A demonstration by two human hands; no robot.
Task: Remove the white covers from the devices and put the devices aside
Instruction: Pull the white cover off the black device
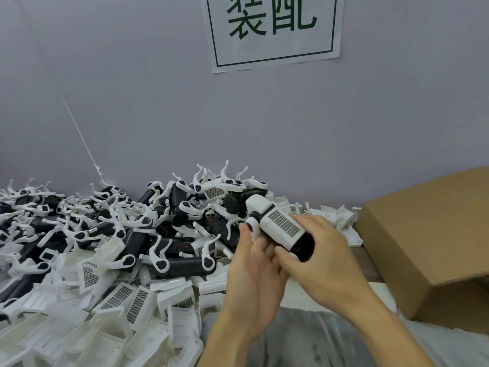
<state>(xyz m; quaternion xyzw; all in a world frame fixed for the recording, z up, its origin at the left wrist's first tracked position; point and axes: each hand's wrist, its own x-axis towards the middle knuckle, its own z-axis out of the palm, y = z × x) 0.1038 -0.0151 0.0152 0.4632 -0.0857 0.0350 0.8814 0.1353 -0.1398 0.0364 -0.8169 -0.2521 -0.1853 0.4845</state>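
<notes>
Both hands are gripping one black device (pixel 304 246) w/ its white cover (pixel 277 223) on, above the tabletop: left hand (pixel 254 276) is cradling it from below, fingers curled; right hand (pixel 317 258) is clasping its dark end. Behind, a pile of devices (pixel 169 223); nearer, loose covers (pixel 119 308); a cardboard box (pixel 428 239) is sitting at right

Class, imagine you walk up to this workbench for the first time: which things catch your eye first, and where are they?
First, the two hands at centre: the left hand and right hand both grip a black device still wearing its white cover. Left of them sprawls a big pile of black devices, with loose white covers heaped nearer the viewer. A green-lettered sign hangs on the wall above, and a cardboard box sits right.
</notes>
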